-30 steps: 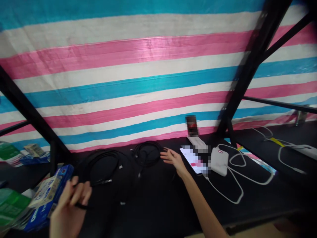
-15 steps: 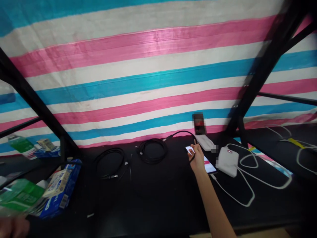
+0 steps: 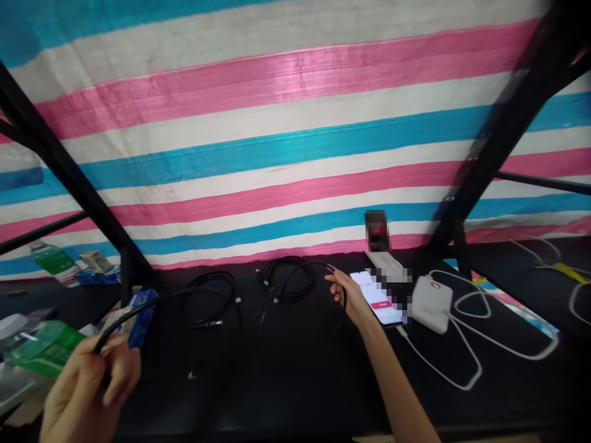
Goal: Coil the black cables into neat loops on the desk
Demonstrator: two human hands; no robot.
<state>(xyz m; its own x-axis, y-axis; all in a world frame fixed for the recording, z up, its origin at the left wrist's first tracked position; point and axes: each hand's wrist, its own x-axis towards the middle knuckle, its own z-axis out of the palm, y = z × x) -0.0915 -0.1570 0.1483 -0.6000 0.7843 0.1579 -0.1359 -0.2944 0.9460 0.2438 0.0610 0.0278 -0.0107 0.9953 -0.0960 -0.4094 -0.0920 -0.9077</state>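
My left hand [image 3: 95, 381], at the lower left, is closed around a black cable [image 3: 152, 300] that runs from it toward the coils. My right hand [image 3: 348, 295] pinches another stretch of black cable [image 3: 311, 264] just left of a lit smartphone [image 3: 381, 300]; a loose length hangs below this hand. Whether both hands hold one and the same cable, I cannot tell. Between the hands, two coiled black cables lie on the black table: a left coil [image 3: 233, 286] and a right coil [image 3: 311, 289]. Small plugs show beside them.
Right of the phone lies a white power bank [image 3: 431, 303] with a white cable [image 3: 478, 363]. Behind it stands a partly blurred-out object [image 3: 377, 231]. At left are a green-labelled bottle [image 3: 50, 347] and a blue box [image 3: 145, 317]. Black frame posts and a striped sheet [image 3: 277, 135] border the table.
My left hand has risen into view from the lower left, drawing black cable with it. My right hand has shifted left off the phone, uncovering more of its screen.
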